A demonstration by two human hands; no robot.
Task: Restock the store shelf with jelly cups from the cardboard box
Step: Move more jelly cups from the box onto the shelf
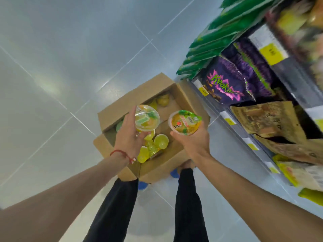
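Observation:
An open cardboard box [125, 103] stands on the floor below me, with several yellow-green jelly cups [161, 141] loose inside. My left hand [130, 137] grips one clear jelly cup [146, 118] above the box, its bottom turned toward me. My right hand [194, 138] holds another jelly cup [184, 122] from below, its printed lid facing up. Both cups hover over the box, a short gap between them. The store shelf [262, 123] runs along the right.
Shelf tiers on the right carry green packets [215, 37], purple Krookam bags [225, 84], brown packs [265, 117] and yellow price tags [271, 53]. Glossy grey floor tiles [70, 58] spread to the left. My legs in black trousers and blue shoes [174, 172] stand just behind the box.

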